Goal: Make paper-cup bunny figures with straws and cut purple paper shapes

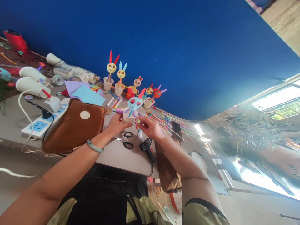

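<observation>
My left hand (116, 124) is closed round a white paper cup (129, 117), thumb along its lower side. From the cup rises a paper rabbit figure (134, 103) with a light blue round face, red eyes and a pinkish-red ear. Thin purple pipe-cleaner arms (134, 113) bend down over the rim. At the cup's right side, my right hand (150, 126) has its fingertips pinched together by the end of one purple arm; fingers partly hide that spot. Scissors with black handles (127, 140) lie below the cup, and a black glue gun (147, 148) sits under my right hand.
Several finished rabbit cups (119, 89) stand along the blue wall (164, 47). Coloured pipe cleaners (167, 123) spread to the right, near a dark phone (177, 129). On the left are a brown cushion (77, 128), a power strip (44, 120), coloured paper (87, 95) and stacked cups (72, 72).
</observation>
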